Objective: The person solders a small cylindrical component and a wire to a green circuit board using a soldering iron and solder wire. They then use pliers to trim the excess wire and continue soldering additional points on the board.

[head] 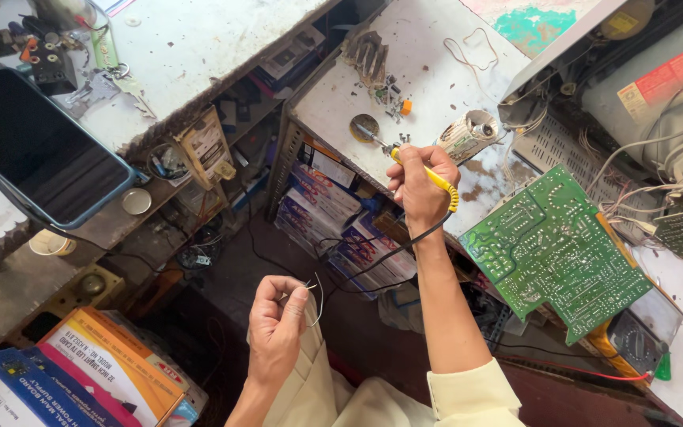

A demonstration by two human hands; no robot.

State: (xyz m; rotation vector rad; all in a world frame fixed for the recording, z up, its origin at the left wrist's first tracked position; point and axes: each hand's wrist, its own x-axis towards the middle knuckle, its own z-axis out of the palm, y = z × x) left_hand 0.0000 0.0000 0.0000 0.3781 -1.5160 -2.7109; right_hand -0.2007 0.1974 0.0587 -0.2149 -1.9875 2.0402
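Note:
My right hand point(415, 183) grips a yellow-handled soldering iron point(428, 175) over the edge of the white workbench point(436, 87). Its metal tip reaches toward a small round tin point(364, 126) on the bench. A black cord runs from the handle down past my wrist. My left hand point(276, 324) is lower, over my lap, pinching a thin strand of solder wire point(317, 294) that curls up from the fingers. A green circuit board point(556, 249) lies solder side up just right of my right forearm.
A wire spool point(468, 134) and loose small components lie near the iron's tip. A dark tablet point(37, 150) rests on the left bench. Coloured boxes point(88, 372) sit bottom left, more boxes under the bench. An open chassis with white wires point(650, 150) stands at right.

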